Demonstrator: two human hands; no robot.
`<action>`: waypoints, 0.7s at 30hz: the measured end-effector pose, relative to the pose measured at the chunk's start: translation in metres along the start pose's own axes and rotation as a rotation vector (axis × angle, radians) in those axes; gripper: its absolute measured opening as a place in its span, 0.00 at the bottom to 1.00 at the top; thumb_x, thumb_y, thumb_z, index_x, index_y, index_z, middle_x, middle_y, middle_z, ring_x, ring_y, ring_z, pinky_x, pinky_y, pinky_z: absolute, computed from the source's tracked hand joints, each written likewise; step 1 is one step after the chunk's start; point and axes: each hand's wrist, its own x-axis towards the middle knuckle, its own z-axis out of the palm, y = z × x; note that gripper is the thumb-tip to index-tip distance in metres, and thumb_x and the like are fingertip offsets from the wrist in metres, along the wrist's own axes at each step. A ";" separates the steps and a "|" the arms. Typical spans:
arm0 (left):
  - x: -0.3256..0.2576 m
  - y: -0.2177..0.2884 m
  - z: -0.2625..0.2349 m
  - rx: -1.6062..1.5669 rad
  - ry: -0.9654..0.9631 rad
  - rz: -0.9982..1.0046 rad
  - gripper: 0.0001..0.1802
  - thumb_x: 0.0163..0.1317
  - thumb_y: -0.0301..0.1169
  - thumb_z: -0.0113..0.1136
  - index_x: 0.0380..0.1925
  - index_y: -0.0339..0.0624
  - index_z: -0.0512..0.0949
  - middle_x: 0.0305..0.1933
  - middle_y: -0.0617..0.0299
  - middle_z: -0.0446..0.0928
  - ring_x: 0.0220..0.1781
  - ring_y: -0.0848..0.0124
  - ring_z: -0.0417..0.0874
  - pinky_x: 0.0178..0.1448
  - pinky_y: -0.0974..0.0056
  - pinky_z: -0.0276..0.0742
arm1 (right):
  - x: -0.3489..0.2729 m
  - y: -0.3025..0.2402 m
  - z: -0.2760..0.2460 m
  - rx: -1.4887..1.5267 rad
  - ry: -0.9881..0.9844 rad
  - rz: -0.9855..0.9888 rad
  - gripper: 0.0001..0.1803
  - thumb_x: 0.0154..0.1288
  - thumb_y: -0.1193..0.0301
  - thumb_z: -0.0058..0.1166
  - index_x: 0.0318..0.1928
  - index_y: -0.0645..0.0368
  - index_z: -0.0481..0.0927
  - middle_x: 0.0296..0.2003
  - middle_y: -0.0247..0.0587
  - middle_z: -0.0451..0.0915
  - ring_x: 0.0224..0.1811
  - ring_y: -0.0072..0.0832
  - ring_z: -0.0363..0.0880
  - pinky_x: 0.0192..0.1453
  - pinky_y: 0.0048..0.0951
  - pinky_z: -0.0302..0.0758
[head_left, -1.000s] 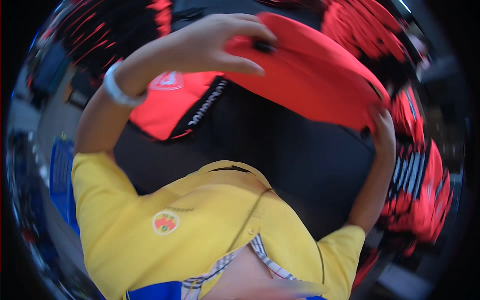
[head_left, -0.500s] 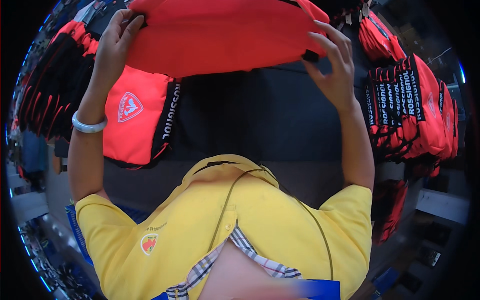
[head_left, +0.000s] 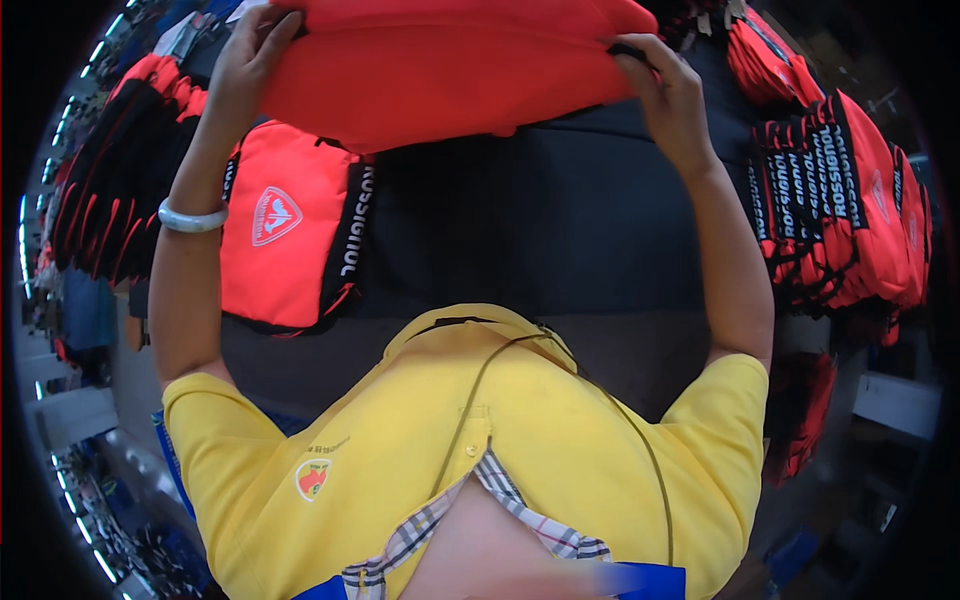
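A bright red fabric bag [head_left: 460,80] is held up by its two sides at the far end of the black table, and its upper part runs out of the picture. At its left side my left hand [head_left: 248,65] is closed on the fabric beside a small dark part. My right hand [head_left: 670,95] pinches a black tab or strap at the bag's right corner. Below my left hand, close to that forearm, another red bag [head_left: 290,285] with a black lettered side panel and a white emblem lies flat.
A thick row of stacked red and black bags [head_left: 125,185] stands at the left. More red bags [head_left: 875,205] with black lettered panels are piled at the right, and a further red pile [head_left: 768,60] sits behind them. The black table top [head_left: 500,230] spreads out before me.
My right hand's fingers, apart beside the bag before, are now closed on its black tab. The held bag's right corner has risen, and its lower edge has changed shape.
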 end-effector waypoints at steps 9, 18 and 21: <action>-0.086 0.028 0.015 -0.295 0.056 -0.205 0.38 0.73 0.58 0.33 0.61 0.33 0.69 0.56 0.55 0.76 0.53 0.71 0.79 0.55 0.64 0.74 | -0.025 -0.007 0.006 0.337 0.143 0.197 0.21 0.73 0.57 0.46 0.49 0.64 0.76 0.44 0.43 0.81 0.48 0.29 0.78 0.54 0.28 0.71; -0.347 -0.067 0.106 0.487 -0.164 0.095 0.35 0.68 0.54 0.43 0.57 0.31 0.73 0.55 0.44 0.77 0.60 0.50 0.77 0.63 0.52 0.69 | -0.280 -0.083 0.071 -0.009 -0.326 0.228 0.27 0.57 0.53 0.60 0.51 0.58 0.79 0.56 0.49 0.76 0.65 0.43 0.69 0.68 0.46 0.55; -0.379 -0.121 0.128 -0.780 0.163 -0.880 0.32 0.68 0.48 0.47 0.59 0.30 0.69 0.61 0.45 0.73 0.65 0.54 0.73 0.69 0.52 0.64 | -0.331 -0.098 0.103 0.214 -0.480 0.706 0.23 0.59 0.63 0.59 0.53 0.59 0.78 0.57 0.48 0.76 0.64 0.39 0.69 0.68 0.41 0.57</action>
